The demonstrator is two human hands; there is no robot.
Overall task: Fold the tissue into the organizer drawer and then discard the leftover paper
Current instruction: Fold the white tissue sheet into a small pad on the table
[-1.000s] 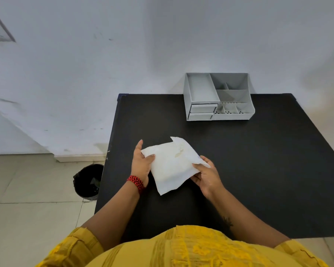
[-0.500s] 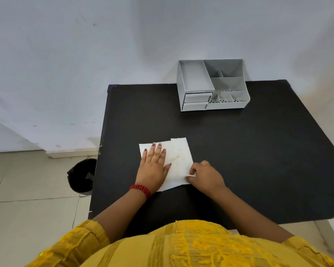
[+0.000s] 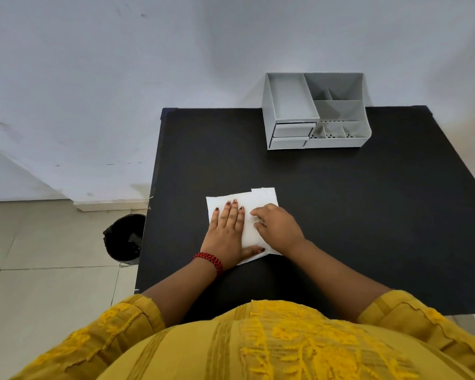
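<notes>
Matte black rectangular table, filling the centre and right of the frame, pushed against the pale wall so the far edge backs the storage unit. Grey plastic desk organizer at upper centre-right, on the table's far edge, well apart from the work area; open compartments on top, two small drawers stacked at its lower left, both apparently closed, so nothing stowed yet. Round black waste bin on the tiled floor at centre-left, just beside the table's left edge, probably kept there for the leftover paper. White square tissue flat on the table at frame centre, near the front edge within easy reach, upper right corner showing an offset second layer, so likely already doubled once. Left hand spread flat, palm down, fingers extended, pinning the tissue's left half rather than gripping it. Right hand loosely curled, fingertips pressing the sheet's right part, seemingly smoothing a crease; nothing pinched as far as visible. Folding step apparently under way.
</notes>
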